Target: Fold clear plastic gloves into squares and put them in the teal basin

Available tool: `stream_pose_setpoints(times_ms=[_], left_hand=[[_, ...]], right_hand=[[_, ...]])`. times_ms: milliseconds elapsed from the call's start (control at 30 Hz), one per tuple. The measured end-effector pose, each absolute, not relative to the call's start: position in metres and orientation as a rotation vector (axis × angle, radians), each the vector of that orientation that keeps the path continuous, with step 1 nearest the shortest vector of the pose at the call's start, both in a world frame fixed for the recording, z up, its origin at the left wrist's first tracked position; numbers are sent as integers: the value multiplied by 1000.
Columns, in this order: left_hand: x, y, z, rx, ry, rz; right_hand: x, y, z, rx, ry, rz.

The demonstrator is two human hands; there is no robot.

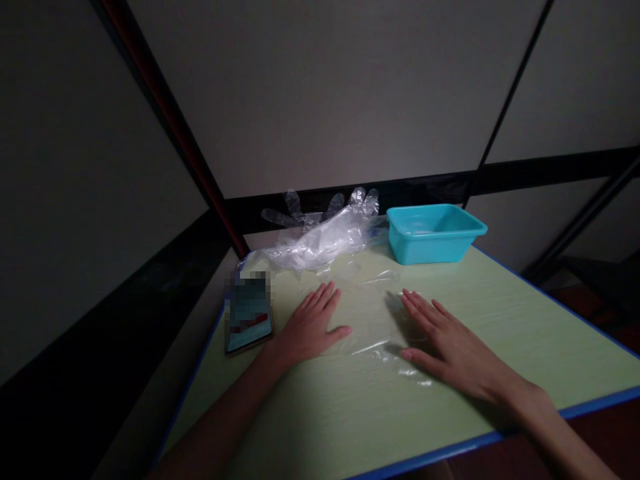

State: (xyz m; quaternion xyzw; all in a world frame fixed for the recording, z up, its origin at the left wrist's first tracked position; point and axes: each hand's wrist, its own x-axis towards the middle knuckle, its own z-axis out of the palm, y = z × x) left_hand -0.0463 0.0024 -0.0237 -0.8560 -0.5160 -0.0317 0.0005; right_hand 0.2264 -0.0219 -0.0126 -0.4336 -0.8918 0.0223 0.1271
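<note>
Fingers [321, 297] of the left hand [309, 330] are spread open, palm down, and grasp nothing; those of the right hand [453, 350] are extended, thumb apart, likewise free, though whether that palm presses down I cannot tell. Between them, a clear, thin plastic film glove [367, 313] lies flat on the pale green, blue-edged tabletop [525, 333], its finger ends pointing away and its loose lower edge nearer the person. Left fingertips are just beside its left side; the right hand lies at or over its right margin, contact unclear. It should handle as nearly weightless, limp, slippery and easily torn, so the lower edge seems the best place for a light pinch. Beyond it sits a crumpled heap of transparent plastic gloves [325, 240], with a turquoise rectangular plastic basin [435, 247] to its right. A dark flat phone [250, 337] lies left of the left hand.
</note>
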Motion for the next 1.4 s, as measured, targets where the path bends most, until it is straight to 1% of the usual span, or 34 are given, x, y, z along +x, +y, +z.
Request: stream_pose_setpoints(times_ms=[100,300,533,667,1067,1267,1400], left_hand=[[-39,3,-25,-2651,-1668,-132],[-26,8,-27,-2638,-1679,-180],[-27,11,-30,-2646,-1661,-187],[-28,10,-29,-2649,-1656,-184],[-33,12,-27,-2697,-1603,-146],[-57,13,-25,-2632,-1670,-66],[-62,11,-15,-2555,-1678,-115]], right_hand=[[223,-20,-17,-1237,-2614,76],[244,-11,-25,-1288,-2653,81],[264,-8,-29,-1275,-2717,145],[270,-8,-31,-1268,-2718,128],[271,-8,-33,-1262,-2751,67],[270,-8,-33,-1269,-2748,44],[270,-7,-33,-1278,-2760,27]])
